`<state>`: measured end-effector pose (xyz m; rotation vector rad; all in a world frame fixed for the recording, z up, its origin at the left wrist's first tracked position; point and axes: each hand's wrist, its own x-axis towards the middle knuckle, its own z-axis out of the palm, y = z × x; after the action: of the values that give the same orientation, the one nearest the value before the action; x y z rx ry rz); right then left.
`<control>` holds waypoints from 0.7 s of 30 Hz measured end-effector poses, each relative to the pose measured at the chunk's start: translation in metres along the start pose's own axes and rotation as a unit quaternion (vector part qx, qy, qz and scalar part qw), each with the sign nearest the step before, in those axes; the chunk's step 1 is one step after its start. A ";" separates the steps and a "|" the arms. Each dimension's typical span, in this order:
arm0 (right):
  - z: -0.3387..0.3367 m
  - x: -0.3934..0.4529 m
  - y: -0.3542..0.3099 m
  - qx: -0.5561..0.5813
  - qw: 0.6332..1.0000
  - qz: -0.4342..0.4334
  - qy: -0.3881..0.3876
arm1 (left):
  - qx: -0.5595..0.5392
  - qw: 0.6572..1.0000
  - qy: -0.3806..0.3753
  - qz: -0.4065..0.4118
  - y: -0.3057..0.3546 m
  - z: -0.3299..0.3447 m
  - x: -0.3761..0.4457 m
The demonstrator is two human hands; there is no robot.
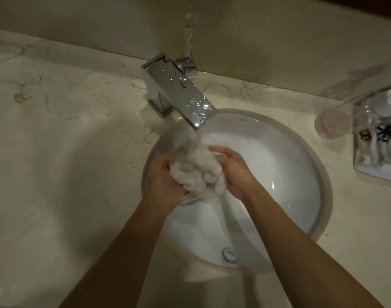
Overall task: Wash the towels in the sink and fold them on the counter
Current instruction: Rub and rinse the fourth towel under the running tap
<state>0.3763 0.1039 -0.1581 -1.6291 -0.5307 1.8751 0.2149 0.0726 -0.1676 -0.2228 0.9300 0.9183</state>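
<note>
A bunched white towel (pixel 195 167) is held over the round white sink (pixel 290 174), right under the chrome faucet (pixel 179 92). Water runs from the spout onto the cloth. My left hand (pixel 164 181) grips the towel's left side with curled fingers. My right hand (pixel 234 172) holds its right side, fingers wrapped over the top. The towel is wet and crumpled into a ball between both hands.
A marble counter (pixel 67 141) spreads out to the left of the basin. A clear glass (pixel 332 123) stands at the right, next to a tray (pixel 377 170) with a patterned cloth on it. The drain (pixel 229 254) sits near the basin's front.
</note>
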 end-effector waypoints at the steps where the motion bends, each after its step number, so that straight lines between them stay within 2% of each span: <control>1: -0.010 -0.008 0.005 0.092 0.994 0.026 -0.045 | -0.009 1.000 -0.021 -0.009 -0.002 -0.004 -0.004; 2: -0.016 -0.018 0.011 0.175 0.980 0.064 -0.067 | -0.033 0.998 -0.038 -0.042 -0.005 -0.006 -0.006; 4: -0.028 -0.031 0.028 0.284 0.947 0.101 -0.107 | -0.015 0.998 -0.016 -0.066 -0.012 -0.011 -0.003; 8: -0.025 -0.043 0.042 0.365 0.919 0.085 -0.123 | 0.007 0.995 0.012 -0.096 -0.016 -0.001 0.000; 10: -0.015 -0.040 0.038 0.412 0.903 0.087 -0.083 | 0.016 0.995 0.099 -0.027 -0.014 0.007 0.008; 12: -0.003 -0.035 0.019 0.406 0.910 0.073 -0.047 | 0.051 0.994 0.094 0.013 -0.008 0.017 0.011; 14: 0.015 -0.028 -0.005 0.305 0.951 0.041 -0.032 | 0.101 0.987 0.120 0.045 -0.002 0.023 0.020; 15: 0.026 -0.023 -0.013 0.175 0.984 0.004 -0.018 | 0.154 0.976 0.147 0.041 0.003 0.026 0.024; 16: 0.038 -0.018 -0.017 0.014 0.999 -0.042 0.009 | 0.204 0.964 0.167 0.042 0.006 0.030 0.026; 17: 0.048 -0.010 -0.016 -0.150 0.983 -0.092 0.045 | 0.248 0.951 0.177 0.061 0.008 0.033 0.029; 18: 0.057 -0.004 -0.015 -0.277 0.947 -0.142 0.080 | 0.280 0.939 0.181 0.088 0.007 0.037 0.032; 19: 0.062 0.005 -0.013 -0.342 0.919 -0.160 0.115 | 0.316 0.923 0.175 0.130 0.004 0.042 0.031; 21: 0.065 0.026 -0.020 -0.351 0.913 -0.133 0.160 | 0.354 0.891 0.210 0.191 -0.001 0.048 0.032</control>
<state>0.3139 0.1414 -0.1541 -2.1158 -1.3092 1.2323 0.2530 0.1164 -0.1634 0.4221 1.6933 0.8370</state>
